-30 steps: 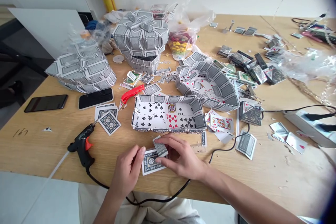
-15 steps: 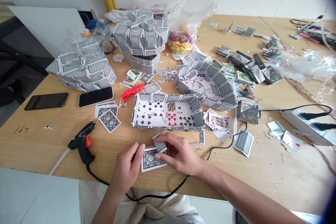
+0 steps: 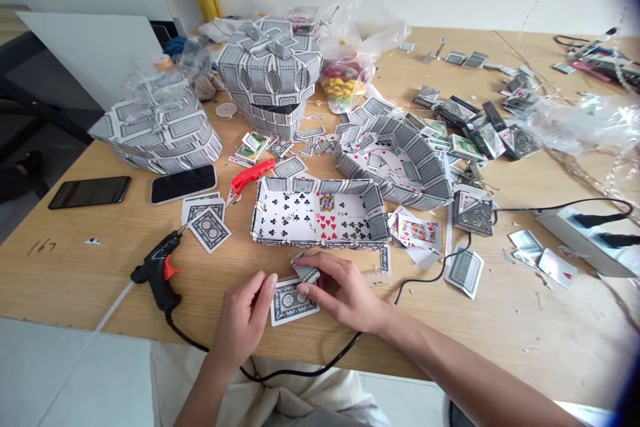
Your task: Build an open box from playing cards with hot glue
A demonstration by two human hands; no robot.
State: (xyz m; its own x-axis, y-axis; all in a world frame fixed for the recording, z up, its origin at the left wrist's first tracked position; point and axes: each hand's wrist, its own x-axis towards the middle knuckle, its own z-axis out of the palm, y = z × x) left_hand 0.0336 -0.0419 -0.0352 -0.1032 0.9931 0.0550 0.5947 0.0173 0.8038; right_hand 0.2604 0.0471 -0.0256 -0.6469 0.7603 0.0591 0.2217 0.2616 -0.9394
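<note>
A patterned playing card (image 3: 290,303) lies back up near the table's front edge. My left hand (image 3: 246,313) is at its left end, thumb and fingers pressed together; whether anything is between them is hidden. My right hand (image 3: 345,290) holds a small folded card piece (image 3: 305,269) between thumb and fingers, over the card's upper edge. Just behind stands a rectangular tray made of cards (image 3: 320,240), with card faces lining its bottom. A heart-like tray with card walls (image 3: 430,197) stands behind it to the right.
A black glue gun (image 3: 159,273) lies at left, its cable running past my hands. Two phones (image 3: 90,192), a red-handled cutter (image 3: 253,175) and loose cards are around. Lidded card boxes (image 3: 270,73) stand behind; a power strip (image 3: 585,243) is at right.
The small card piece and my right fingers have shifted slightly, and the piece's tilt has changed a little. My left hand has barely moved.
</note>
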